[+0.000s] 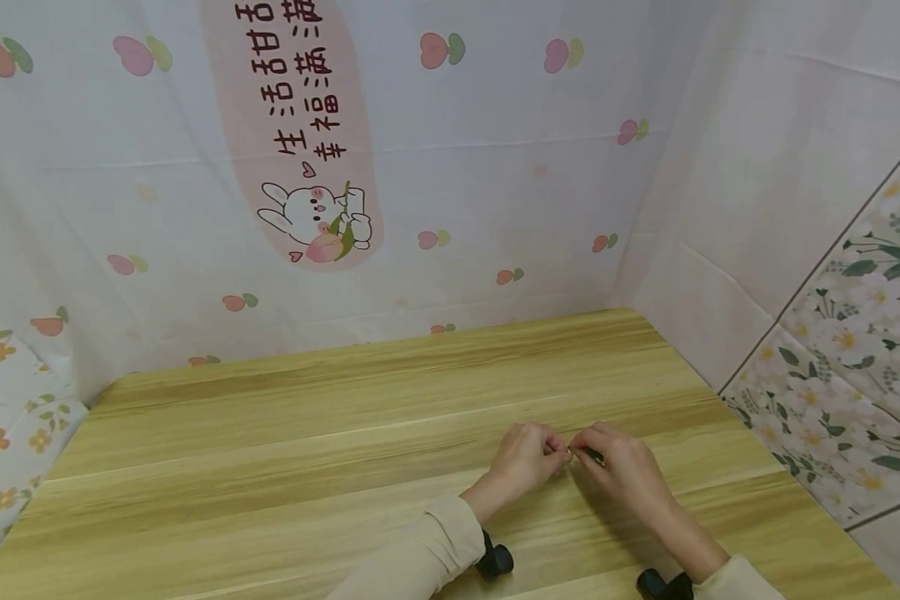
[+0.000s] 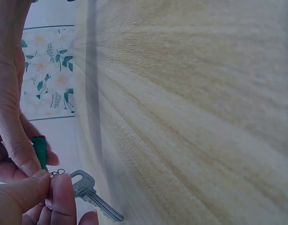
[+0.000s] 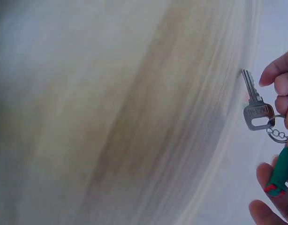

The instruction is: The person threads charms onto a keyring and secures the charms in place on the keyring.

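Note:
A metal key (image 3: 259, 112) hangs from a split ring (image 3: 276, 137) with a short chain, and a small green charm (image 3: 282, 171) with a red tip is attached. My left hand (image 1: 523, 460) pinches the ring between thumb and forefinger, the key sticking out past its fingers in the left wrist view (image 2: 85, 186). The right hand (image 1: 628, 468) holds the green charm against its fingers, its thumb close to the ring. The fingertips of both hands meet just above the wooden table (image 1: 270, 450). Part of the ring is hidden behind the fingers.
Each wrist wears a black camera mount, one by the left sleeve (image 1: 495, 560) and one by the right (image 1: 663, 583). A printed cloth (image 1: 457, 192) hangs behind the table, and a floral one (image 1: 847, 358) hangs at the right.

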`<act>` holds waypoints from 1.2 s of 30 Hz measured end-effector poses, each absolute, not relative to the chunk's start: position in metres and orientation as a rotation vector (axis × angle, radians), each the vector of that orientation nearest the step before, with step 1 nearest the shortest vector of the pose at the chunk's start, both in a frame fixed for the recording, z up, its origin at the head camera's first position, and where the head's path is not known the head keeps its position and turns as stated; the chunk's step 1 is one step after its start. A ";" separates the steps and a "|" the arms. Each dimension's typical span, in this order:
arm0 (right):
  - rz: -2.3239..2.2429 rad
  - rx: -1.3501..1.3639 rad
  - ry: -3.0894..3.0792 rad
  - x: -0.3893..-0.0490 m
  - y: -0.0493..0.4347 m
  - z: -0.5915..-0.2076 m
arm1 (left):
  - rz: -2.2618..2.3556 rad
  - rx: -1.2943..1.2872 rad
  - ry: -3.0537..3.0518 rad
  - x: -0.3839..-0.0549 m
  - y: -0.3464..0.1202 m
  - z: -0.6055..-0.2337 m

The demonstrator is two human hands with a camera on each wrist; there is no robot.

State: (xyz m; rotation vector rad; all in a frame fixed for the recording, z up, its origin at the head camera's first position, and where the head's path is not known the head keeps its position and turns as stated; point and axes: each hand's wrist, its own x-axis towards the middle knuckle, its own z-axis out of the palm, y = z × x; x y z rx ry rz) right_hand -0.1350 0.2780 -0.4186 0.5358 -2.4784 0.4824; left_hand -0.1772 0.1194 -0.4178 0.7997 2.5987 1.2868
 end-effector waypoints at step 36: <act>0.756 0.411 -2.577 -0.131 0.278 -0.414 | 1.309 0.904 2.668 -0.173 0.120 -0.416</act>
